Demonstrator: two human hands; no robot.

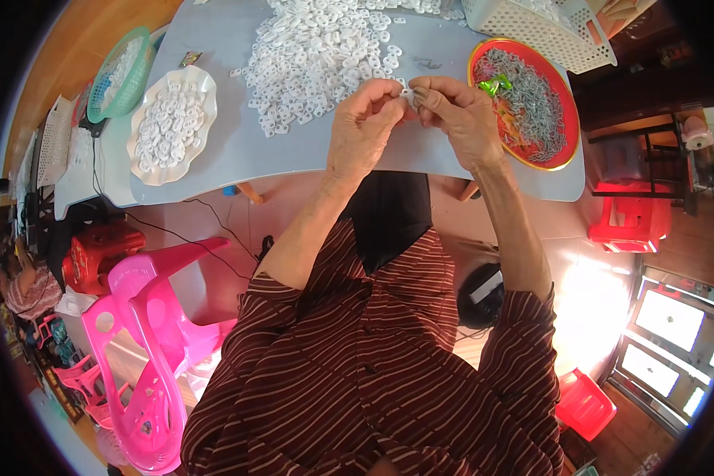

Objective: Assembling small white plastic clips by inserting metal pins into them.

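My left hand (366, 119) and my right hand (456, 115) meet above the front part of a low grey table (238, 151). Together their fingertips pinch one small white plastic piece (407, 94). Just behind the hands spreads a big heap of white plastic rings (317, 47). To the right of my right hand stands a round red tray (567, 119) filled with small grey metal parts (523, 91) and a green scrap (496, 83).
A white scalloped dish (147, 170) of white pieces sits at the table's left, with a green basket (139, 55) behind it and a white basket (531, 32) at the back right. A pink plastic chair (147, 333) lies at lower left; red stools (631, 218) stand to the right.
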